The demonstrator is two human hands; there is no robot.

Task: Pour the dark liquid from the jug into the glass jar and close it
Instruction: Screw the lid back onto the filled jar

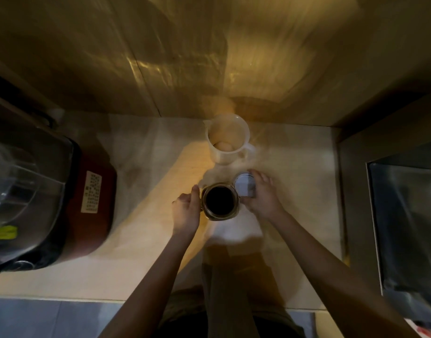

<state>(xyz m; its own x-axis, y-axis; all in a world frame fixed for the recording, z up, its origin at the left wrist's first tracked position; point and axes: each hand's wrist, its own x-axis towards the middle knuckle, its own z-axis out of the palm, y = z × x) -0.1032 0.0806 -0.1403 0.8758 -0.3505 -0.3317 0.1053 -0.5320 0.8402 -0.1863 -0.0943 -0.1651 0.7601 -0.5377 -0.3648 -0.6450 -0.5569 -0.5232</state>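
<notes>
Closing stage, head view, catalogued from centre outward.

Item: glass jar (220, 201), centre of the frame, upright on the table (141, 240), mouth open, dark liquid (219, 200) filling it near the rim.

Item: my left hand (186, 211), just left of the jar, curled against its side and steadying it; whether the fingers reach fully round the glass I cannot tell.

Item: lid (245, 185), round and pale with a metal rim, tilted just right of the jar mouth, seemingly hinged there. My right hand (260, 193) cups it, fingers wrapped over its far edge.

Item: jug (228, 139), white plastic, upper centre, standing upright behind the jar and apart from it; something pale lies at its bottom and no dark liquid shows inside.

Judgement: pouring looks finished; the step in hand is the closing. The next move calls for swinging the lid squarely over the mouth and pressing it home while my left hand keeps the full jar from tipping.

Item: red appliance (97, 203), left of frame, bearing a white label (91, 191) with printed lines too small to read. No brand legible.
</notes>
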